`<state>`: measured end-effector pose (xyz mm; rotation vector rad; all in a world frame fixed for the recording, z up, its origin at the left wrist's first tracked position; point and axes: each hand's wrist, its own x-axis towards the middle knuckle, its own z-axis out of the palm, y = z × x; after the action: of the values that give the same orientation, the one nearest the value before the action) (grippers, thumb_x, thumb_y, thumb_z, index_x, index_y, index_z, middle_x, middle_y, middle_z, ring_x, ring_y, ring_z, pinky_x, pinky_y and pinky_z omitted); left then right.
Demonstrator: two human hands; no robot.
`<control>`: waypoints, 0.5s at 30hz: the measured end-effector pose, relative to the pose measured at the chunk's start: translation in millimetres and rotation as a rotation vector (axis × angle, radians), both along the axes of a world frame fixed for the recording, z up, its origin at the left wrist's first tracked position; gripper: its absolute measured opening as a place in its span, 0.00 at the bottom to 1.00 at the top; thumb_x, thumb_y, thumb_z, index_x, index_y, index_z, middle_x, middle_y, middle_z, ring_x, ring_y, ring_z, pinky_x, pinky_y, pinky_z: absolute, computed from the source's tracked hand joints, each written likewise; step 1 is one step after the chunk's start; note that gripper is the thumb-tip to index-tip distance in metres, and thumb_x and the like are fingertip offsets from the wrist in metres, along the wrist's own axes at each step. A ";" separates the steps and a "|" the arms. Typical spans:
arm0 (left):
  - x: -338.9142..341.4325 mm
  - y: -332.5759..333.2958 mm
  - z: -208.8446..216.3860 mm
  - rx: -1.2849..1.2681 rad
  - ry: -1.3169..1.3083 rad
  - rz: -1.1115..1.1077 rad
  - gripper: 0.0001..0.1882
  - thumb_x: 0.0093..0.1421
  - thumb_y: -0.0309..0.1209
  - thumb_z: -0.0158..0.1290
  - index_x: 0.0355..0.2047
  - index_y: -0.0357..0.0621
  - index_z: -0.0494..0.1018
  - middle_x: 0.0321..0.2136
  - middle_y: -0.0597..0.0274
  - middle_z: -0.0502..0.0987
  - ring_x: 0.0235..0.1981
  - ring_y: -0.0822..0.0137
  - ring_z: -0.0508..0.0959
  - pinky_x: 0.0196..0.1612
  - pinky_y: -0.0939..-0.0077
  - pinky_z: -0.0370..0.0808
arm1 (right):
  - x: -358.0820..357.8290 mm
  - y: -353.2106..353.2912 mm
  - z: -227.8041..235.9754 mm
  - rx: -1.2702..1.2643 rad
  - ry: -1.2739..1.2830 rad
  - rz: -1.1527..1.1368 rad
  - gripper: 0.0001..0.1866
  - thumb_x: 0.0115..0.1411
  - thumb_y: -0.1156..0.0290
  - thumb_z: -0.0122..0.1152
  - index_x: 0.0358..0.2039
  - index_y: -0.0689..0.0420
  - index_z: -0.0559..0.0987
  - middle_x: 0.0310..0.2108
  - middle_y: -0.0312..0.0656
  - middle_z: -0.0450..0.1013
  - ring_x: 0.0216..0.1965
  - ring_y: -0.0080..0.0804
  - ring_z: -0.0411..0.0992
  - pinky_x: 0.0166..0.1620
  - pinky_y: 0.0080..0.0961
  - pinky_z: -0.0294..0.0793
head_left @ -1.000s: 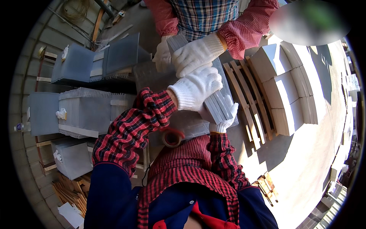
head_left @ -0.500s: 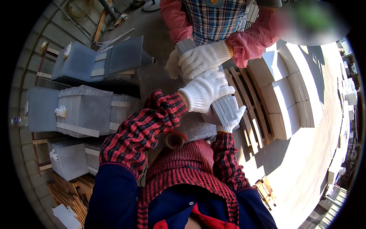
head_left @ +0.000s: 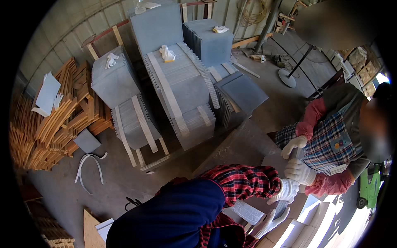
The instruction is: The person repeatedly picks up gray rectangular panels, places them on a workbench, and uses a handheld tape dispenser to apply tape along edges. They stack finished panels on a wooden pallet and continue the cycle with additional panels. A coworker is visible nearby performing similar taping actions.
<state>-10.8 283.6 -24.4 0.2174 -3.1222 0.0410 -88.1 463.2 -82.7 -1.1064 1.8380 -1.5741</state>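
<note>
A narrow stack of grey slabs is held on edge between me and a co-worker at the lower right. My left hand, in a white knit glove, is closed over its upper side. At the near end my right hand, gloved too, cups the stack between thumb and straight fingers. The co-worker's gloved hand grips the stack just beyond my left hand, and their other gloved hand is at its far end. The underside of the stack is hidden.
Large stacks of grey slabs with pale strips stand to the left. Wooden pallets lean further left, near a curled white strip. Pale blocks lie at the lower right, a green machine beyond.
My view has swung left, so the hands and the slab stack now appear at the lower right. My hands and the co-worker's remain on the stack.
</note>
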 end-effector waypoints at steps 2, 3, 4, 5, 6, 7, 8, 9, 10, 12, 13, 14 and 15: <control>-11.3 9.8 -7.4 -0.127 0.023 0.016 0.32 0.31 0.58 0.70 0.38 0.61 0.82 0.37 0.69 0.81 0.48 0.63 0.76 0.53 0.66 0.69 | -12.3 -5.6 -21.2 0.058 0.268 -0.138 0.42 0.57 0.63 0.68 0.69 0.57 0.59 0.65 0.49 0.61 0.66 0.43 0.61 0.67 0.38 0.60; -4.7 10.1 -12.3 -0.148 0.087 0.011 0.25 0.38 0.56 0.69 0.36 0.61 0.82 0.37 0.70 0.81 0.47 0.63 0.77 0.54 0.65 0.67 | 2.5 -11.2 -10.3 0.060 0.212 -0.139 0.42 0.57 0.61 0.68 0.68 0.58 0.60 0.62 0.49 0.64 0.63 0.43 0.63 0.64 0.35 0.63; -19.9 5.9 -43.3 -0.184 0.175 0.073 0.20 0.44 0.51 0.66 0.36 0.61 0.82 0.37 0.70 0.81 0.47 0.63 0.76 0.54 0.63 0.66 | 10.4 -13.2 -6.9 0.058 0.209 -0.121 0.41 0.57 0.62 0.67 0.68 0.58 0.59 0.62 0.49 0.64 0.63 0.43 0.63 0.64 0.35 0.63; -31.9 5.2 -63.1 -0.234 0.258 0.134 0.14 0.50 0.47 0.63 0.36 0.60 0.82 0.38 0.70 0.80 0.47 0.63 0.76 0.55 0.61 0.65 | 11.6 -17.4 -8.6 0.051 0.212 -0.091 0.41 0.58 0.63 0.67 0.68 0.58 0.59 0.62 0.49 0.63 0.63 0.44 0.63 0.64 0.36 0.64; -45.5 9.2 -76.5 -0.221 0.255 0.211 0.11 0.53 0.43 0.60 0.36 0.60 0.81 0.38 0.71 0.80 0.46 0.63 0.76 0.54 0.59 0.65 | 10.6 -17.3 -11.6 0.046 0.210 -0.057 0.41 0.58 0.63 0.67 0.68 0.58 0.59 0.63 0.50 0.63 0.63 0.44 0.63 0.64 0.37 0.64; -50.6 12.3 -76.9 -0.207 0.251 0.264 0.09 0.56 0.38 0.56 0.37 0.59 0.81 0.39 0.71 0.80 0.46 0.63 0.76 0.54 0.57 0.65 | 8.0 -19.8 -14.9 0.042 0.202 -0.044 0.41 0.58 0.64 0.66 0.69 0.58 0.58 0.63 0.50 0.62 0.63 0.44 0.63 0.64 0.37 0.64; -36.8 26.7 -66.6 -0.240 0.311 0.272 0.10 0.55 0.39 0.55 0.37 0.59 0.80 0.38 0.70 0.80 0.45 0.64 0.76 0.54 0.55 0.64 | 3.4 -18.1 -16.1 0.038 0.190 -0.038 0.41 0.58 0.65 0.66 0.69 0.58 0.58 0.63 0.51 0.62 0.63 0.45 0.63 0.64 0.38 0.64; -44.2 28.8 -76.3 -0.164 0.437 0.219 0.10 0.52 0.40 0.58 0.36 0.59 0.80 0.38 0.68 0.80 0.44 0.62 0.76 0.53 0.56 0.66 | -2.2 -19.0 -14.6 0.033 0.182 -0.037 0.41 0.58 0.66 0.66 0.69 0.58 0.58 0.64 0.51 0.62 0.63 0.45 0.63 0.64 0.38 0.64; -37.9 31.0 -78.5 -0.067 0.465 0.166 0.13 0.50 0.39 0.60 0.37 0.58 0.80 0.38 0.67 0.80 0.44 0.61 0.76 0.52 0.57 0.67 | -2.4 -18.5 -16.2 0.043 0.164 -0.021 0.41 0.59 0.66 0.66 0.69 0.59 0.57 0.64 0.51 0.61 0.63 0.45 0.63 0.64 0.39 0.65; -5.0 45.8 -61.1 0.163 0.554 0.083 0.17 0.48 0.38 0.61 0.40 0.54 0.81 0.38 0.62 0.81 0.44 0.57 0.78 0.50 0.58 0.71 | -14.1 -17.2 -17.5 0.067 0.120 -0.015 0.41 0.59 0.68 0.65 0.70 0.59 0.57 0.65 0.52 0.60 0.63 0.46 0.63 0.65 0.40 0.65; 25.5 60.1 -42.2 0.295 0.610 0.053 0.19 0.48 0.37 0.62 0.43 0.52 0.81 0.39 0.60 0.82 0.44 0.54 0.80 0.48 0.59 0.75 | -22.9 -13.8 -18.4 0.078 0.081 -0.016 0.41 0.59 0.68 0.65 0.70 0.59 0.56 0.65 0.52 0.60 0.63 0.47 0.63 0.65 0.41 0.65; 41.8 68.2 -50.2 0.444 0.672 0.141 0.24 0.45 0.37 0.64 0.46 0.52 0.81 0.40 0.57 0.82 0.44 0.52 0.79 0.50 0.58 0.74 | -23.8 -15.3 -20.7 0.087 0.038 0.019 0.41 0.59 0.69 0.64 0.70 0.59 0.56 0.65 0.53 0.59 0.63 0.47 0.63 0.65 0.41 0.65; 58.0 75.0 -57.8 0.529 0.699 0.190 0.24 0.46 0.36 0.63 0.47 0.51 0.80 0.41 0.56 0.82 0.45 0.51 0.79 0.50 0.58 0.75 | -25.4 -17.4 -23.9 0.091 0.018 0.055 0.41 0.59 0.70 0.64 0.70 0.59 0.56 0.66 0.53 0.59 0.63 0.47 0.63 0.65 0.42 0.65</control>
<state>47.1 358.6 -82.2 0.4195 -2.3454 -0.6981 -113.5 445.8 -106.6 -1.1235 1.8554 -1.4392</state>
